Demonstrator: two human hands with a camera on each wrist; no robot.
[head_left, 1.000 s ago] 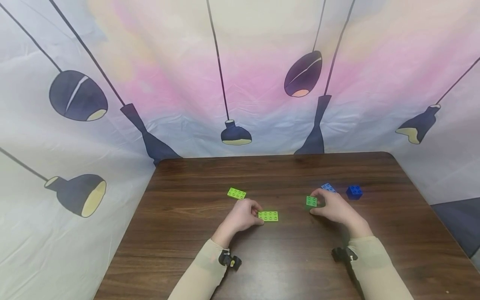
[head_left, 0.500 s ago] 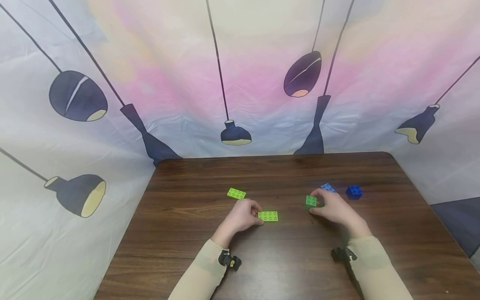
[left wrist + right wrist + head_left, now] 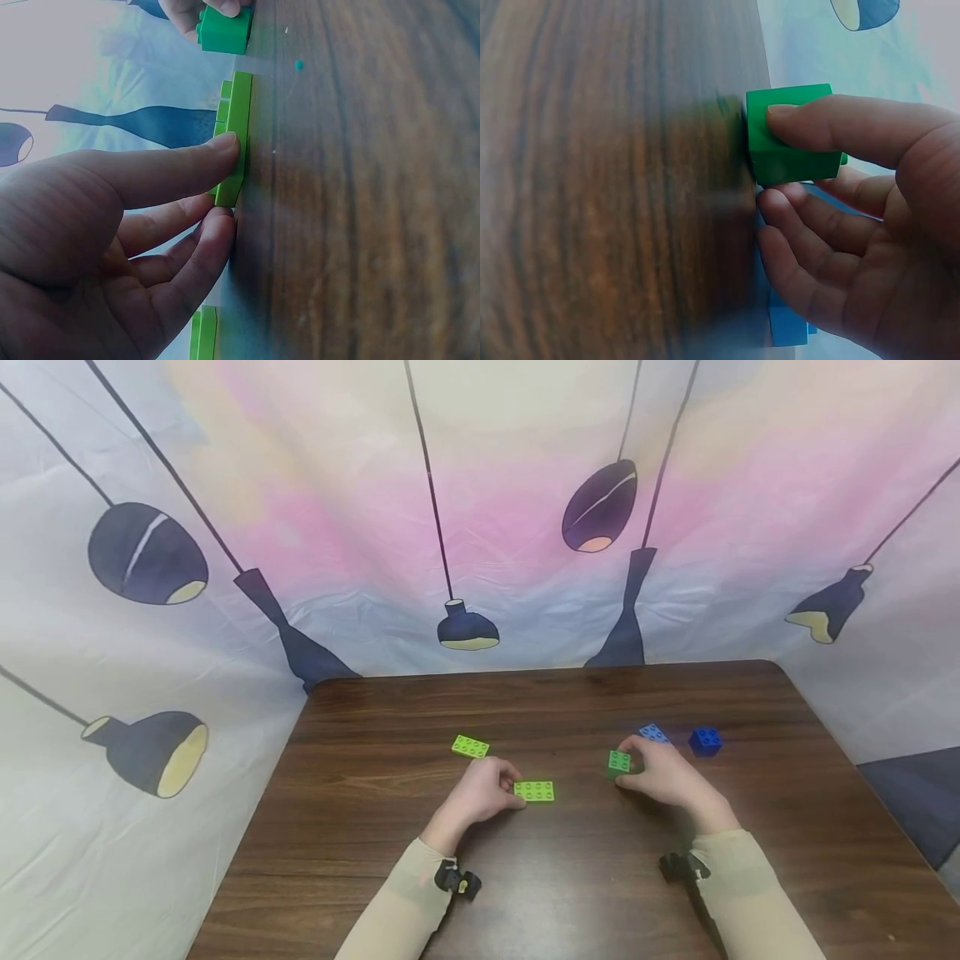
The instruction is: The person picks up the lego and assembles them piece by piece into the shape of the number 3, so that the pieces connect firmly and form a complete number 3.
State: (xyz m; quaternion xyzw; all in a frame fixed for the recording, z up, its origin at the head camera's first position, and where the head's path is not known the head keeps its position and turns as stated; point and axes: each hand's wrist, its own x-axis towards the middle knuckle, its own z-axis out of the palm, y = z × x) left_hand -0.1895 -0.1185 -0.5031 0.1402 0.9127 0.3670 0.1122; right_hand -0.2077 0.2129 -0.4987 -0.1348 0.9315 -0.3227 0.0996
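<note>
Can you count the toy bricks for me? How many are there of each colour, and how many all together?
Lime green: 2 (far lime brick, near lime brick)
Green: 1 (green brick)
Light blue: 1 (light blue brick, partly hidden)
Dark blue: 1 (dark blue brick)
Total: 5 bricks in view
</note>
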